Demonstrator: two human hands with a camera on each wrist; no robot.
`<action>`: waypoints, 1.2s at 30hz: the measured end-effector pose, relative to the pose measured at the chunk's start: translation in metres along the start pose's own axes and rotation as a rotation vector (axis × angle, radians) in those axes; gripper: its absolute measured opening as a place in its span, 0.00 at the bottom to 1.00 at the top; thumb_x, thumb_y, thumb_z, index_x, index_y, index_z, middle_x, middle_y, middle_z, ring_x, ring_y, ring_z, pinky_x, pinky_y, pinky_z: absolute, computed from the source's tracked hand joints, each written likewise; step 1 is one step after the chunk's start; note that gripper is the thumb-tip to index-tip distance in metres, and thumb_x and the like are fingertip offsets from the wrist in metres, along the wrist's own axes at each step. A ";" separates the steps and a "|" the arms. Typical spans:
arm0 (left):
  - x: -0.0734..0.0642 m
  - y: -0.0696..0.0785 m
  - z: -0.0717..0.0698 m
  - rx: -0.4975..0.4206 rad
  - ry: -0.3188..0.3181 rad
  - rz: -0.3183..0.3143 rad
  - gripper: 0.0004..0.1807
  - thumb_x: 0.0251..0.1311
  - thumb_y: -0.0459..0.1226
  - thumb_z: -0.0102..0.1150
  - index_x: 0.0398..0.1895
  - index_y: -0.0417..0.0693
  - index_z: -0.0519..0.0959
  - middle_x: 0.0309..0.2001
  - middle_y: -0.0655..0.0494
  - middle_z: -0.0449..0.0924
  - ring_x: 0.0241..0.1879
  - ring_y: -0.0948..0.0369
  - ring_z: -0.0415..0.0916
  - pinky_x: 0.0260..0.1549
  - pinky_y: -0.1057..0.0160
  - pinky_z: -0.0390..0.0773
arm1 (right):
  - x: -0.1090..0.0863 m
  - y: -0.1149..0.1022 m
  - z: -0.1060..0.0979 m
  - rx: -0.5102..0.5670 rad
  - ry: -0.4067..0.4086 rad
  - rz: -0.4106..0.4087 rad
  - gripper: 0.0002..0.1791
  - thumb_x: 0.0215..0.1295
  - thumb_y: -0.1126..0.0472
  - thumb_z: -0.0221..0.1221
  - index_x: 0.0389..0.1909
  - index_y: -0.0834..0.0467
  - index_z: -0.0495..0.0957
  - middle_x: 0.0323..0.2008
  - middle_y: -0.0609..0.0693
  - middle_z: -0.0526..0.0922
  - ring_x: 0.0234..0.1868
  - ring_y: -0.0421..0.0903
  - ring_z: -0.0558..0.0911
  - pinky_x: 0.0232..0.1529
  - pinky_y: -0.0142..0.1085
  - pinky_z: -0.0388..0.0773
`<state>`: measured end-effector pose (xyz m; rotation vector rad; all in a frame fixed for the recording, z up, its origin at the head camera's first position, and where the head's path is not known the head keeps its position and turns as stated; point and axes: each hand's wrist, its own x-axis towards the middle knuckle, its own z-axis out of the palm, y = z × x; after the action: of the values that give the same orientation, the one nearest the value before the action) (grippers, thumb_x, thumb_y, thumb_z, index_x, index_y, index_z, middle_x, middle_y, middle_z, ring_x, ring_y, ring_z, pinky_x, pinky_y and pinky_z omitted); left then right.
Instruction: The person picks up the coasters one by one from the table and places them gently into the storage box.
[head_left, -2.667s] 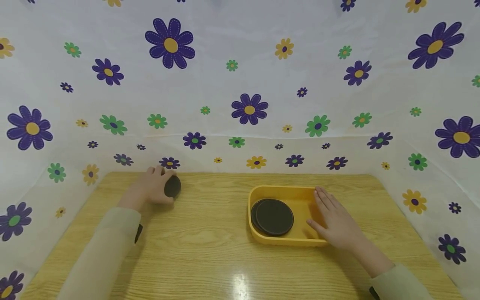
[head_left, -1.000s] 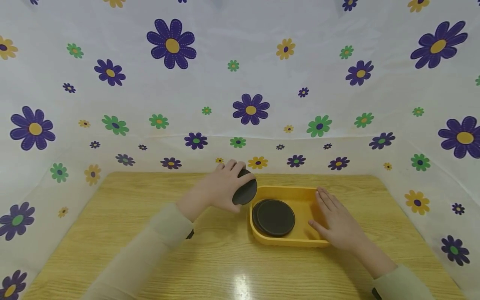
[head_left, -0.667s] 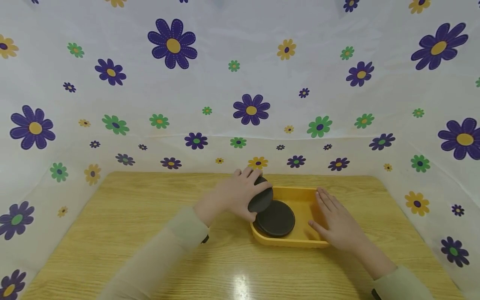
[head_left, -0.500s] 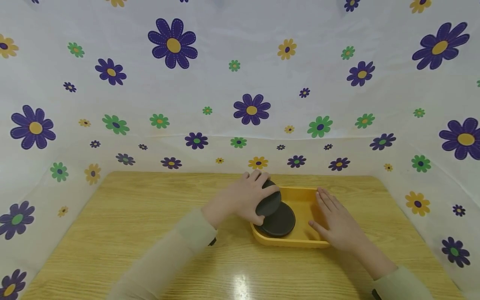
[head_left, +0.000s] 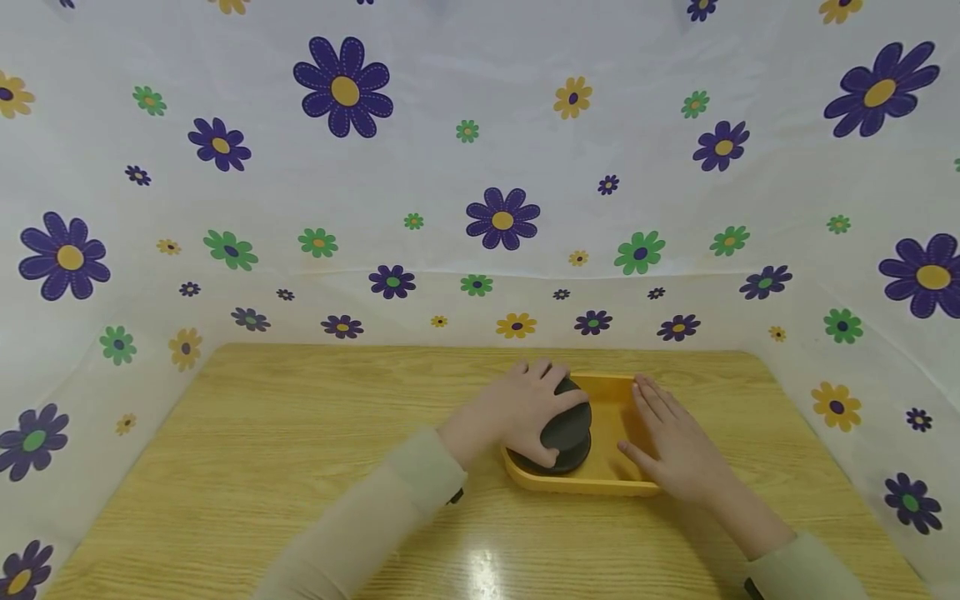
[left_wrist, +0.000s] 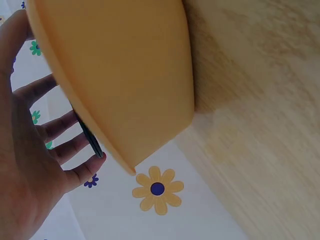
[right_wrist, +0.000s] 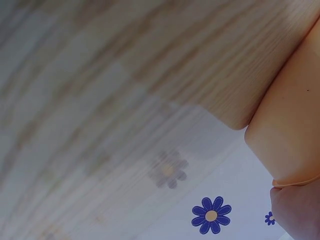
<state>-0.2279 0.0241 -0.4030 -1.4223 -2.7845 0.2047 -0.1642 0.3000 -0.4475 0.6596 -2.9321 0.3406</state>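
Note:
My left hand [head_left: 521, 417] grips a round black coaster [head_left: 568, 421] by its edges, thumb at the near side and fingers over the far side. It is over the left half of a yellow rectangular tray [head_left: 592, 486], close above the black coasters [head_left: 576, 460] stacked there, which it mostly covers. In the left wrist view, the held coaster's thin edge [left_wrist: 90, 137] shows by the fingertips at the tray's rim. My right hand [head_left: 681, 450] lies with straight fingers over the tray's right end. The right wrist view catches part of that hand [right_wrist: 300, 207] at the tray's rim.
The tray stands on a wood-grain table [head_left: 360, 467], right of the middle. A white cloth with printed flowers [head_left: 420, 167] hangs behind the table and along both sides. The right part of the tray's floor [head_left: 606, 437] shows bare.
My left hand has carried the coaster from the table's far left rightward to the tray, then lowered it over the stacked coasters. The right hand has stayed at the tray's right end.

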 end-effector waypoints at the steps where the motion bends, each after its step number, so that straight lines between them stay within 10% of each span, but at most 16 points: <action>1: 0.001 0.001 0.002 0.008 -0.003 -0.001 0.49 0.55 0.68 0.67 0.80 0.70 0.63 0.76 0.50 0.64 0.72 0.52 0.66 0.68 0.48 0.74 | 0.000 0.000 0.000 -0.004 0.007 -0.003 0.48 0.77 0.42 0.57 0.80 0.73 0.54 0.83 0.70 0.54 0.84 0.67 0.55 0.79 0.25 0.21; 36: 0.002 0.013 0.023 -0.023 -0.128 -0.044 0.43 0.64 0.66 0.63 0.80 0.71 0.64 0.75 0.54 0.66 0.70 0.55 0.67 0.71 0.51 0.71 | 0.000 0.003 0.003 -0.016 0.021 -0.017 0.48 0.77 0.41 0.56 0.80 0.74 0.55 0.83 0.70 0.54 0.83 0.67 0.55 0.79 0.26 0.22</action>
<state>-0.2201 0.0307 -0.4279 -1.3987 -2.9257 0.2731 -0.1660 0.3015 -0.4512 0.6749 -2.9043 0.3203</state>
